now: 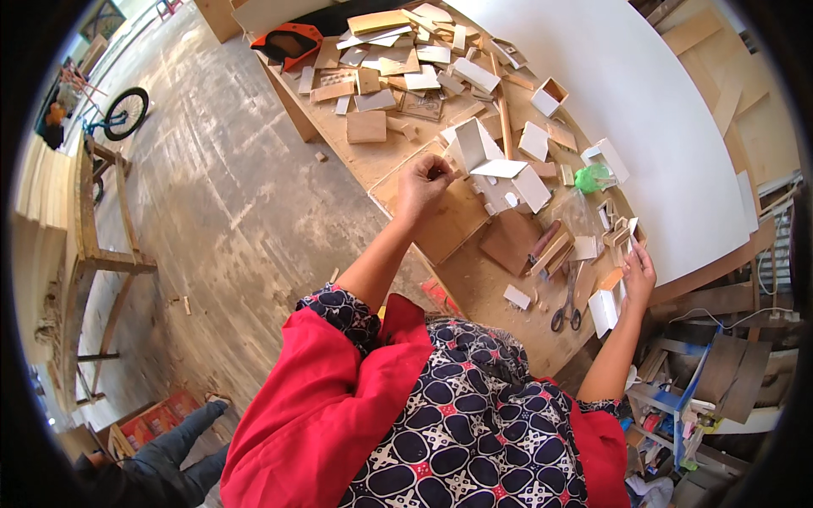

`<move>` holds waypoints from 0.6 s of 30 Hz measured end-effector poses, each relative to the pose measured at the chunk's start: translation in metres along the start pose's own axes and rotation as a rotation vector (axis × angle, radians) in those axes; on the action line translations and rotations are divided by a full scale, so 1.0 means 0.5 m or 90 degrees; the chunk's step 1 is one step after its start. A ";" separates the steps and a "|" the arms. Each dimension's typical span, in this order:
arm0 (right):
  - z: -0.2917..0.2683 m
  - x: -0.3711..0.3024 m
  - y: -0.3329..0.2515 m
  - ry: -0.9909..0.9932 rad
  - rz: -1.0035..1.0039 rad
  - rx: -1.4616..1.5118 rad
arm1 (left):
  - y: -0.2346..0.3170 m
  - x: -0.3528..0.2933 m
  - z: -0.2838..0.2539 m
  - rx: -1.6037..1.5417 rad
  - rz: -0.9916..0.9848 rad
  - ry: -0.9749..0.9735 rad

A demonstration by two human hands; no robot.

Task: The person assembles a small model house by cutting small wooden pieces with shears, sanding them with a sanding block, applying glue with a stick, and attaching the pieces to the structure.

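Observation:
My left hand (422,188) hovers over the left edge of the workbench, its fingers curled into a pinch. Whatever lies between those fingertips is too small to make out. Beside it stands a structure of white-faced boards (487,161) with a small cut-out. On the right, my right hand (638,276) is closed around a small white-edged wood piece (633,227), next to small wooden frames (616,241). A white box-like piece (604,311) sits below that hand. Dark-handled scissors (566,311) and a small white block (517,296) rest between my hands.
A heap of wood offcuts (398,61) covers the bench's far end, beside an orange-and-black handsaw (290,44). A green object (593,177) lies by clear plastic. A large white board (627,93) borders the right. Another person's legs (182,440) show at lower left.

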State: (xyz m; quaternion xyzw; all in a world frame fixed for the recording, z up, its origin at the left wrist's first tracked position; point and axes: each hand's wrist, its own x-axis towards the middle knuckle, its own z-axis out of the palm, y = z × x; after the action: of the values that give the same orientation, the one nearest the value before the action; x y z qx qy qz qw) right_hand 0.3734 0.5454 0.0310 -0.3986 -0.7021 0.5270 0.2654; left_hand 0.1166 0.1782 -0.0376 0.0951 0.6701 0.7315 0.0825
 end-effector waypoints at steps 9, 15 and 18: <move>-0.034 -0.031 0.021 0.037 0.021 0.023 | 0.006 0.002 0.007 0.105 0.003 -0.003; -0.054 -0.047 0.023 0.055 0.039 0.025 | -0.003 0.002 0.020 0.101 0.002 0.047; -0.069 -0.051 0.036 0.061 0.039 0.032 | 0.001 0.001 0.026 0.122 -0.002 0.061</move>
State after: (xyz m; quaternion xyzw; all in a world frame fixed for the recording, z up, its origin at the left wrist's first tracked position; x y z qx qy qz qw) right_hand 0.4195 0.5444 0.0256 -0.4380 -0.6627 0.5327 0.2919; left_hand 0.1193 0.1909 -0.0362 0.0663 0.7402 0.6678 0.0418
